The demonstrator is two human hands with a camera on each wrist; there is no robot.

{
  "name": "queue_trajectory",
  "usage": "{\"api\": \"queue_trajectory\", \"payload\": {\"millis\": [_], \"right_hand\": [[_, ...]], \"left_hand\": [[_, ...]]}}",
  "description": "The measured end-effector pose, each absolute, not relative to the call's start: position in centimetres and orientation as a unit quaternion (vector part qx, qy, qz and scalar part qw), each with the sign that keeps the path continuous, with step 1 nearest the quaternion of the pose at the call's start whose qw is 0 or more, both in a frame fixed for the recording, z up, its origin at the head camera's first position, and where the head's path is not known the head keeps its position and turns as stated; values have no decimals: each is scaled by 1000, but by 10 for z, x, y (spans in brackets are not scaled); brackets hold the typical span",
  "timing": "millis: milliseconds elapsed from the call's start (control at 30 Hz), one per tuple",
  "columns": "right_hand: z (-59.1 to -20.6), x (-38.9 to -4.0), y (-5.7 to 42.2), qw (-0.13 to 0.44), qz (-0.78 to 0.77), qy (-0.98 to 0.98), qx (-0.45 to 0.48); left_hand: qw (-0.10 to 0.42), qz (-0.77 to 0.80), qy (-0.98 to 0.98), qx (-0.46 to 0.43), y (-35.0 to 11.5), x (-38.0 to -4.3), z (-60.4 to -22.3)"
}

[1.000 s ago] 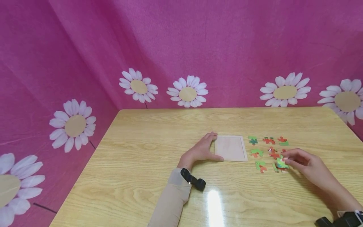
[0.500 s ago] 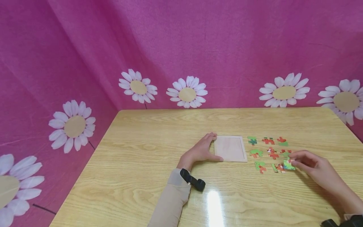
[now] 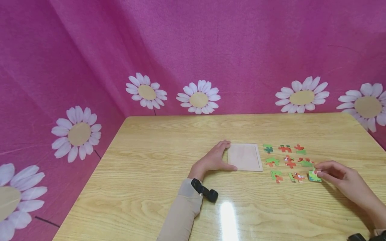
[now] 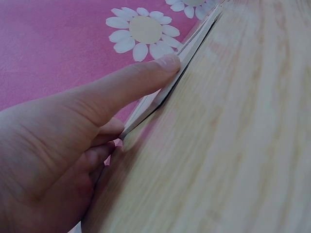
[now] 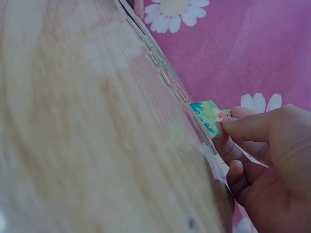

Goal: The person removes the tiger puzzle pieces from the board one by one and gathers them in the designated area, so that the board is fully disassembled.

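A square wooden puzzle tray [image 3: 245,157] with a thin raised rim lies flat on the table. My left hand [image 3: 212,157] grips it across its left side, the thumb on the near edge and the fingers at the far left corner. In the left wrist view the thumb [image 4: 167,63] presses along the rim. Between thumb and fingertips, my right hand [image 3: 345,179] pinches a green puzzle piece [image 3: 314,176], seen tilted in the right wrist view with blue marks along one side. It sits at the right end of the nearest row of pieces.
Right of the tray, several red and green puzzle pieces [image 3: 290,162] are spread in rows, slightly apart. The wooden table [image 3: 135,187] reaches back to a pink curtain [image 3: 241,50] printed with white flowers. A bright reflection shows near the front.
My right hand has moved to the right with the puzzle piece, uncovering the piece at the middle of the near row. The left hand stays on the puzzle tray.
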State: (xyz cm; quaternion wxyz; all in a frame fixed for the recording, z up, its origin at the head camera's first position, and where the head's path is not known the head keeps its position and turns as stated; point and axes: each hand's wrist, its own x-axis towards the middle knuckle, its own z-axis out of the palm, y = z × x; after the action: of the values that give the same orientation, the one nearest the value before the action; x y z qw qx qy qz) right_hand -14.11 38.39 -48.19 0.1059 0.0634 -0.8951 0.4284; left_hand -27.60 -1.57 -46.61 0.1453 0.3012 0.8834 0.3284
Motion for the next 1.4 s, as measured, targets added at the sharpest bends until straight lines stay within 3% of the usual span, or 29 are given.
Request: {"api": "queue_trajectory", "payload": {"millis": [600, 1400], "right_hand": [[-485, -143, 385, 97, 345, -932, 47], [-483, -143, 377, 101, 368, -923, 54]], "left_hand": [[144, 329, 884, 299, -15, -275, -465], [142, 318, 889, 296, -17, -273, -465]]}}
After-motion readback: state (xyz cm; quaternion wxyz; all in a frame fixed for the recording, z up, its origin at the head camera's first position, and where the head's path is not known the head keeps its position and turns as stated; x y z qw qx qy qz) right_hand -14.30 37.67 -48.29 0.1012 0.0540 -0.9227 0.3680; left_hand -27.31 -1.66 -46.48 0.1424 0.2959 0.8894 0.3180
